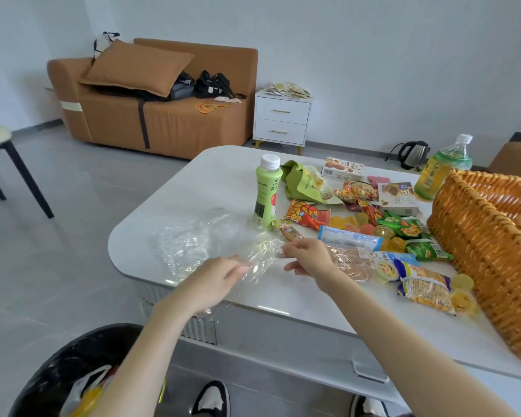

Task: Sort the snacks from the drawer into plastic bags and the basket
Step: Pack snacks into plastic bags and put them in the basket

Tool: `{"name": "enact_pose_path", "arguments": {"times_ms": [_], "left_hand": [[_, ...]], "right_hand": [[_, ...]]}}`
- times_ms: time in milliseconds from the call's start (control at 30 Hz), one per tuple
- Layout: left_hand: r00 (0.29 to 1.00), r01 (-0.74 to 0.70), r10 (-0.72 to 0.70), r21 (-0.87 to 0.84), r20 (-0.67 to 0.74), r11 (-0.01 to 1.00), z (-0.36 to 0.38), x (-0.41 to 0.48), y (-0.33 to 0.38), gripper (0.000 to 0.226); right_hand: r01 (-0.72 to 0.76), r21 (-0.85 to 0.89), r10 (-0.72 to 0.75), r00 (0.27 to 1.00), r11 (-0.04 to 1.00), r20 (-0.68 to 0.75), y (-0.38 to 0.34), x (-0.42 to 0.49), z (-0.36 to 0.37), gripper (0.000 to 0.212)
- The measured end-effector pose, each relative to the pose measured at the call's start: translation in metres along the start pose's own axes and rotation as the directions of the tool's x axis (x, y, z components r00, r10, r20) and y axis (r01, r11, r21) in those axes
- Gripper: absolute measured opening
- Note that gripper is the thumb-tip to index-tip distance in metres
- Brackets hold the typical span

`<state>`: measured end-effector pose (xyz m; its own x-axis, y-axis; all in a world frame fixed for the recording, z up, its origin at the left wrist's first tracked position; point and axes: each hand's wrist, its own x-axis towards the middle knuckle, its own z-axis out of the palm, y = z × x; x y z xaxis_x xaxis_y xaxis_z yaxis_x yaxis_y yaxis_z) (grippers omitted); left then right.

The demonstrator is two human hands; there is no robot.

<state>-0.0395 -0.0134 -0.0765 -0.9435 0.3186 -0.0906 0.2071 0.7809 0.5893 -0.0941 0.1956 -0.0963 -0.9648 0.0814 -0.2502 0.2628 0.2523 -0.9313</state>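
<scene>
A: Snacks, location?

B: All loose on the white table, none bagged. Logged near to far. At 7 o'clock, down by the floor: a black-lined bin with wrappers in it. At 6 o'clock: shoes.

A: Hands?

B: Both over the near table edge. Left hand has its fingers curled, pinching the near edge of a clear plastic bag. Right hand pinches the same bag at its other corner. The bag lies crumpled on the tabletop and spreads away from the hands toward 10 o'clock.

A: Nearest snacks?

B: A pack of round crackers lies just beyond the right wrist. At 3 o'clock from it: yellow jelly cups and a blue-and-yellow packet. The rest of the pile runs toward 1 o'clock, packets overlapping.

A: Basket?

B: An orange wicker basket at 3 o'clock, touching the pile's edge. Its contents are not readable.

A: Farther?

B: A green bottle stands upright at 12 o'clock from the hands, beside the bag. A large tea bottle stands at 2 o'clock behind the basket. On the floor beyond: a kettle, a white two-drawer cabinet, and a brown sofa at 11 o'clock.
</scene>
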Motion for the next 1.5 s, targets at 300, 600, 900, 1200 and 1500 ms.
{"name": "enact_pose_path", "arguments": {"times_ms": [300, 600, 900, 1200, 1500], "left_hand": [[0.631, -0.213, -0.439, -0.686, -0.64, 0.695, -0.04, -0.016, -0.018, 0.024], [0.581, -0.36, -0.426, -0.689, -0.693, 0.629, -0.057, -0.025, -0.024, 0.021], [0.64, -0.084, -0.55, -0.76, -0.537, 0.644, -0.055, -0.018, -0.041, 0.041], [0.553, 0.141, -0.517, -0.538, -0.653, 0.831, -0.03, -0.005, -0.059, 0.025], [0.591, 0.316, -0.499, -0.388, -0.633, 0.866, 0.005, 0.016, -0.042, 0.028]], "right_hand": [[-0.136, 0.318, 0.162, 0.985, 0.938, -0.056, 0.004, 0.005, 0.013, 0.022], [-0.208, 0.188, 0.184, 0.974, 0.96, 0.136, -0.013, -0.012, 0.031, 0.034], [0.179, 0.426, -0.178, 0.983, 0.887, -0.044, -0.029, -0.02, 0.019, 0.009], [0.182, -0.111, -0.213, 0.87, 0.977, -0.444, -0.011, -0.026, -0.051, 0.035], [0.144, -0.053, -0.151, 0.861, 0.988, -0.486, 0.006, -0.044, -0.088, 0.026]]}}
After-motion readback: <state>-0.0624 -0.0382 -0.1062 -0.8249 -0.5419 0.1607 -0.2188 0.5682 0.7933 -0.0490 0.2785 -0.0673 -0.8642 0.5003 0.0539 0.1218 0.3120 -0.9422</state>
